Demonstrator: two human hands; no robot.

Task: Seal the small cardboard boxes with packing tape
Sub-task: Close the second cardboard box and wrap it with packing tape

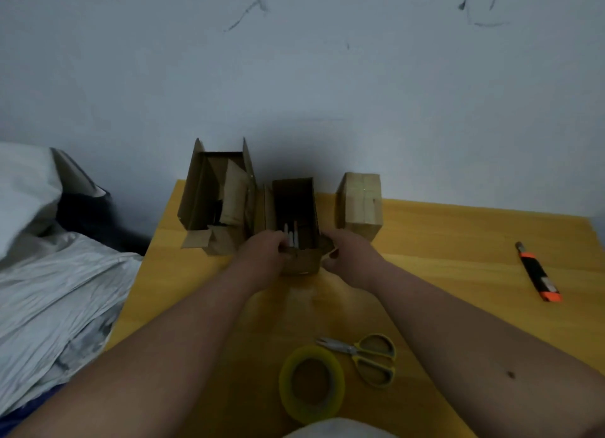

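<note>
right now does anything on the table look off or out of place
Nothing spilled or damaged. The left box and middle box stand open, pens poking up in the middle one; the right box is closed. Tape roll lies untouched.

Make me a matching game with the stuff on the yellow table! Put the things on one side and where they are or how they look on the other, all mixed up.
Things:
1. tape roll
2. scissors
3. utility knife
4. middle box
5. right box

Descriptions:
A. closed on top, nobody touching it
B. orange and black, far right on the table
C. open, with pens inside, between both hands
D. yellow ring, nearest the camera
E. yellow handles, just right of the ring

Pairs: 1-D, 2-E, 3-B, 4-C, 5-A
</note>
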